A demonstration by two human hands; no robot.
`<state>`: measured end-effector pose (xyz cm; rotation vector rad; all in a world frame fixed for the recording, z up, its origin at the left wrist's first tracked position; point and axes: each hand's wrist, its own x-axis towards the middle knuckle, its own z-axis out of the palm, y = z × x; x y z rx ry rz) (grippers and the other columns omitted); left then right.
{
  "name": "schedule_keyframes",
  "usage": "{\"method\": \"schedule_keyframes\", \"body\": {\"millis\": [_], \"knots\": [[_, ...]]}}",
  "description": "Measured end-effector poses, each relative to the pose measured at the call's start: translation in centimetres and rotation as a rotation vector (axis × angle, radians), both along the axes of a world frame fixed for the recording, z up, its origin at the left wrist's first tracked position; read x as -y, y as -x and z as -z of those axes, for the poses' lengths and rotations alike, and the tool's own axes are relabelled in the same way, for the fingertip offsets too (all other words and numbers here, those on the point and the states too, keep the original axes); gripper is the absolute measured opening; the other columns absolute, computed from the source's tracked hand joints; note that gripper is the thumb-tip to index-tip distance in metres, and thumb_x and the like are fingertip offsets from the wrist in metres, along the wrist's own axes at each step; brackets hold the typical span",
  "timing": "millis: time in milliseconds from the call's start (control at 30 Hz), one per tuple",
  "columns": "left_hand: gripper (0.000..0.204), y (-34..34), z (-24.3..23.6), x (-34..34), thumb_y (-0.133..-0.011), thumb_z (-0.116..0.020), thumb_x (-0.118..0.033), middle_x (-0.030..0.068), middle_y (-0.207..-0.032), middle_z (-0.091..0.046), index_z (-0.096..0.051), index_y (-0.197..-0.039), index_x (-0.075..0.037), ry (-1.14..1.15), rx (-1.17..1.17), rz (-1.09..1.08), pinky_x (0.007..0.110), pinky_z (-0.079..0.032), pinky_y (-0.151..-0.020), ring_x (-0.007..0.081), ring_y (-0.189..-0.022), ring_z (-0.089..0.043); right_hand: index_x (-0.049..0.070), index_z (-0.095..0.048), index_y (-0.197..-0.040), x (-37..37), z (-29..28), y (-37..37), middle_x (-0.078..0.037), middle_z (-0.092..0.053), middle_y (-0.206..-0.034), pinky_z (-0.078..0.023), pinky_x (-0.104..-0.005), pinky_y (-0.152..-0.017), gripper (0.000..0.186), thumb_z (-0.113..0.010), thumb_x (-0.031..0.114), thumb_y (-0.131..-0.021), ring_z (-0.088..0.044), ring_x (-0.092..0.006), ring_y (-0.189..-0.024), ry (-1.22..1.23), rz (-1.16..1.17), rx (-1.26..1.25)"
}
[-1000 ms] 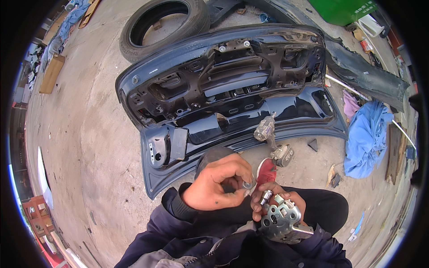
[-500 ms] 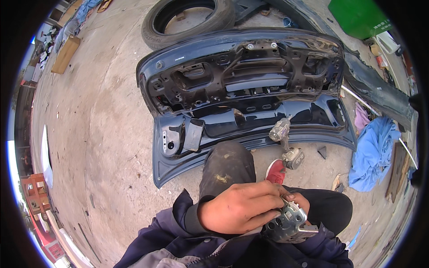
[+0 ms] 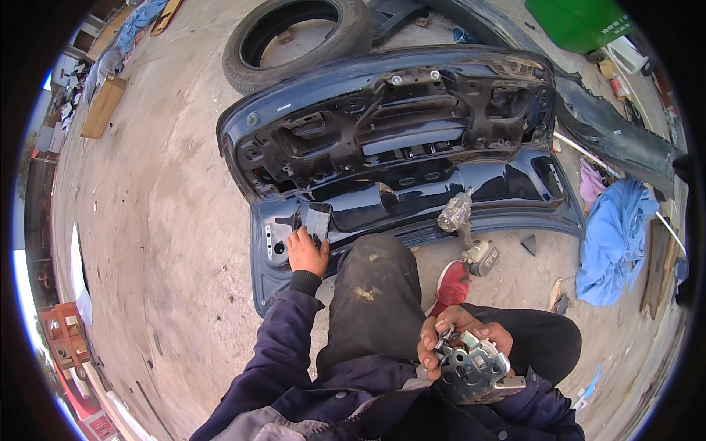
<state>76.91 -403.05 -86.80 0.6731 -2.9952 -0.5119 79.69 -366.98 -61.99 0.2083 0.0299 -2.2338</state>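
Resting low at the front, my right hand [image 3: 462, 328] is closed around a silver metal latch [image 3: 476, 373], its fingers curled over the upper edge. Small shiny metal parts show between the fingers and the latch. My left hand [image 3: 307, 253] reaches forward to the left, fingers and thumb closing on the near end of a flat, dark rectangular object like a phone [image 3: 318, 219]. That object lies on the inner side of a dark blue car trunk lid [image 3: 397, 213], which lies on the ground. The palm side of my left hand is hidden.
A cordless impact driver [image 3: 465, 228] rests on the lid's near edge to the right. Behind the lid lies a tyre [image 3: 250, 62]. On the right are a black bumper-like panel [image 3: 625, 143], blue cloth [image 3: 614, 242] and a green container [image 3: 581, 26]. My red shoe [image 3: 450, 287] is near the lid.
My left hand has left the latch and moved forward and left to the phone-like object. The latch stays in my right hand, now more exposed. The view has shifted slightly.
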Motion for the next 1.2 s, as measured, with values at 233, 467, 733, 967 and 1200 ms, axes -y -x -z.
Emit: {"method": "schedule_keyframes", "body": {"millis": [233,467,733,967,1200], "knots": [[0.086,-0.4,4.3,0.3,-0.072,-0.093,-0.031,0.0223,-0.132,-0.060,-0.052,-0.140,0.003,0.074,0.115,-0.027,0.052,-0.046,-0.107,0.0429,-0.126,-0.053,-0.006,-0.050,-0.141,0.0,0.7,-0.4,-0.026,-0.050,-0.134,-0.062,-0.0461,-0.094,0.076,-0.081,0.037,-0.086,-0.061,-0.0393,-0.116,0.039,0.072,-0.098],[0.098,1.3,5.3,2.7,-0.069,-0.094,-0.030,0.0269,-0.128,-0.065,-0.047,-0.146,0.007,-0.475,0.201,-0.306,0.050,-0.051,-0.103,0.0404,-0.119,-0.063,-0.005,-0.052,-0.139,0.3,0.5,-0.9,-0.025,-0.052,-0.131,-0.062,-0.0409,-0.082,0.072,-0.081,0.037,-0.088,-0.062,-0.0353,-0.112,0.006,0.069,-0.119],[0.082,1.0,-12.5,-1.4,-0.080,-0.078,-0.002,0.0138,-0.136,-0.057,-0.043,-0.153,0.008,-1.661,-0.147,-0.089,0.040,-0.052,-0.108,0.0247,-0.126,-0.060,-0.003,-0.063,-0.121,0.5,-1.2,-0.3,-0.024,-0.060,-0.117,-0.061,-0.0445,-0.074,0.045,-0.055,0.031,-0.094,-0.065,-0.0361,-0.103,-0.254,-0.024,-0.014],[0.104,-0.4,-26.1,-9.6,-0.075,-0.088,-0.012,0.0172,-0.147,-0.050,-0.031,-0.161,0.003,-1.823,-0.006,0.342,0.044,-0.049,-0.112,0.0274,-0.134,-0.055,-0.004,-0.066,-0.113,1.0,-0.9,0.0,-0.025,-0.063,-0.119,-0.064,-0.0480,-0.082,0.036,-0.052,0.029,-0.107,-0.068,-0.0362,-0.109,-0.289,-0.115,-0.050],[0.099,-2.2,-28.4,-12.8,-0.081,-0.084,-0.006,0.0182,-0.150,-0.045,-0.028,-0.163,0.000,-1.782,0.090,0.351,0.038,-0.033,-0.123,0.0262,-0.143,-0.043,-0.004,-0.064,-0.127,0.7,-1.8,0.1,-0.021,-0.074,-0.103,-0.066,-0.0408,-0.079,0.039,-0.051,0.031,-0.114,-0.078,-0.0325,-0.082,-0.488,-0.312,-0.022]]}}
